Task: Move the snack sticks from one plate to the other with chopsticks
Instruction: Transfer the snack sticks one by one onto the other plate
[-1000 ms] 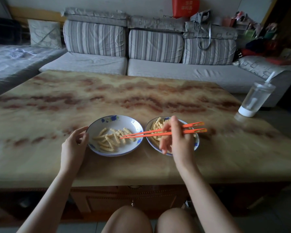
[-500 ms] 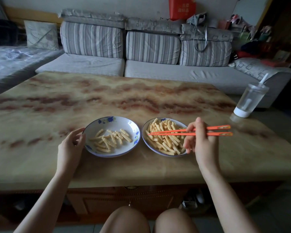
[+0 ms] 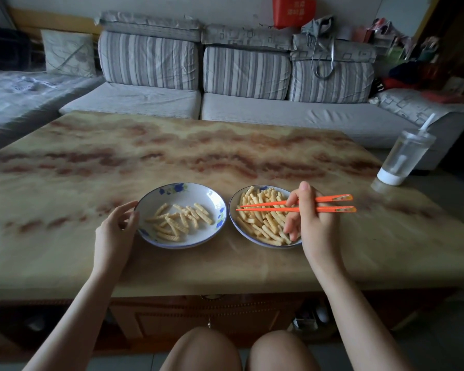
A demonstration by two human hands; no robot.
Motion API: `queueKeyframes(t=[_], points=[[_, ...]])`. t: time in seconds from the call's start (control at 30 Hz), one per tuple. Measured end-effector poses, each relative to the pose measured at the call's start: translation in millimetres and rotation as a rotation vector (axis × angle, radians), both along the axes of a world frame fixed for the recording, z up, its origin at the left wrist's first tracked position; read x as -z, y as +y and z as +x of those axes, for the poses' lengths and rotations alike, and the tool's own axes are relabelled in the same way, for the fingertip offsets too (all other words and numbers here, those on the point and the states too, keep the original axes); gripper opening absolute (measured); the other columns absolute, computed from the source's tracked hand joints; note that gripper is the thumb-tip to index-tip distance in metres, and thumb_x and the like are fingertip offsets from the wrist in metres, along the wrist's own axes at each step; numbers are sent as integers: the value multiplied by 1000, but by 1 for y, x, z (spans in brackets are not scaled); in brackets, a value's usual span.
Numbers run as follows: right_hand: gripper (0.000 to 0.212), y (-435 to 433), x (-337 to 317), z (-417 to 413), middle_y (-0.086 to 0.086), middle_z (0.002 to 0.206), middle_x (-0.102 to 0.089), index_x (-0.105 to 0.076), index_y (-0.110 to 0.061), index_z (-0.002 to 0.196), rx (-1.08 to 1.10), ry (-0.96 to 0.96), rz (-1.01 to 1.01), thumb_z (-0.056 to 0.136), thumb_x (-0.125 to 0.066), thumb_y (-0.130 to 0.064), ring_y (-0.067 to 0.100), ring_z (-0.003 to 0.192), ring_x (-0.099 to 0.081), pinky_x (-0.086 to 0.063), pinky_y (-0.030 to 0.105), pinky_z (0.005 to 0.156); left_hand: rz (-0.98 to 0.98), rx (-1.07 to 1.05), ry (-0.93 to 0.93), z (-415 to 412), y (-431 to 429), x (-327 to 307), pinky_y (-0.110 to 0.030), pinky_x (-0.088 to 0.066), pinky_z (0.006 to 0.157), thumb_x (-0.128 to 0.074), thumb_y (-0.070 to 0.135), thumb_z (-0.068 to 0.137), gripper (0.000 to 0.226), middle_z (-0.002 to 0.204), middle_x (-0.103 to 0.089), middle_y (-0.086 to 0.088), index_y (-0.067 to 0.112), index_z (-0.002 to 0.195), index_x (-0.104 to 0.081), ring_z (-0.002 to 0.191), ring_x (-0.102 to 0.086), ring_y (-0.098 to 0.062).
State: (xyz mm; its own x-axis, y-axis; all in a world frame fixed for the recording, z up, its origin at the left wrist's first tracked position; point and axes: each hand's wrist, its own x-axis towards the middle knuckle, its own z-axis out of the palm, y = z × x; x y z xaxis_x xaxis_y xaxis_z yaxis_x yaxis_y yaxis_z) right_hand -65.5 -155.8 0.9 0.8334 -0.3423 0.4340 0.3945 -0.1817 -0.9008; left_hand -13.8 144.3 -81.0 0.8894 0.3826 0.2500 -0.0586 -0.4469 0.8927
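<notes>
Two white plates with blue flowers sit side by side near the table's front edge. The left plate (image 3: 212,199) holds a thin scatter of snack sticks (image 3: 180,222). The right plate (image 3: 235,220) is heaped with snack sticks (image 3: 263,226). My right hand (image 3: 315,223) grips a pair of orange chopsticks (image 3: 273,206), held level over the right plate with the tips pointing left and slightly apart, nothing between them. My left hand (image 3: 115,231) rests on the table with its fingertips at the left plate's rim.
A clear plastic cup (image 3: 405,159) with a white base and straw stands near the table's right edge. The marbled table (image 3: 198,151) stretches away behind the plates. A grey striped sofa (image 3: 241,76) lies beyond it. My knees show below the front edge.
My right hand has carried the chopsticks from over the left plate back to the right plate, their tips now over its pile. The left hand stays at the left plate's rim.
</notes>
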Motion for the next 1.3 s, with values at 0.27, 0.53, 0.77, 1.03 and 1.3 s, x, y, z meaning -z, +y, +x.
queueKeyframes(t=[0.27,0.53,0.77,1.03,1.3], points=[[43,0,11,9,6,38,-45,-50,-10,65,14,63,29,103,-39,-28,27,35,-40,-31,25,35,0,-5,1,0,-1,0,-30,-43,73,-54,19,94,31,106,-70,-8,20,123,-63,89,-61,-16],[42,7,-5,6,3,37,-46,-48,-8,67,50,45,254,103,-37,-28,18,31,-43,-29,21,34,0,-7,2,1,0,1,-30,-43,74,-54,19,94,31,106,-70,-7,21,124,-63,89,-62,-16],[44,49,8,14,9,38,-46,-51,-8,65,-99,110,282,102,-38,-29,17,28,-41,-29,17,33,3,-6,-10,1,-1,1,-30,-42,74,-54,19,94,29,104,-70,-7,21,122,-64,87,-62,-15],[43,45,9,13,9,37,-46,-52,-5,68,-130,103,245,102,-39,-28,16,27,-41,-29,16,32,1,-7,-1,1,1,1,-28,-42,72,-55,20,94,30,105,-70,-6,20,123,-64,88,-63,-16],[43,-22,-8,0,7,36,-45,-50,-7,67,37,66,168,103,-37,-26,14,27,-39,-28,14,32,2,-7,-10,1,0,1,-30,-43,73,-55,21,94,29,103,-70,-6,21,122,-65,86,-62,-16]])
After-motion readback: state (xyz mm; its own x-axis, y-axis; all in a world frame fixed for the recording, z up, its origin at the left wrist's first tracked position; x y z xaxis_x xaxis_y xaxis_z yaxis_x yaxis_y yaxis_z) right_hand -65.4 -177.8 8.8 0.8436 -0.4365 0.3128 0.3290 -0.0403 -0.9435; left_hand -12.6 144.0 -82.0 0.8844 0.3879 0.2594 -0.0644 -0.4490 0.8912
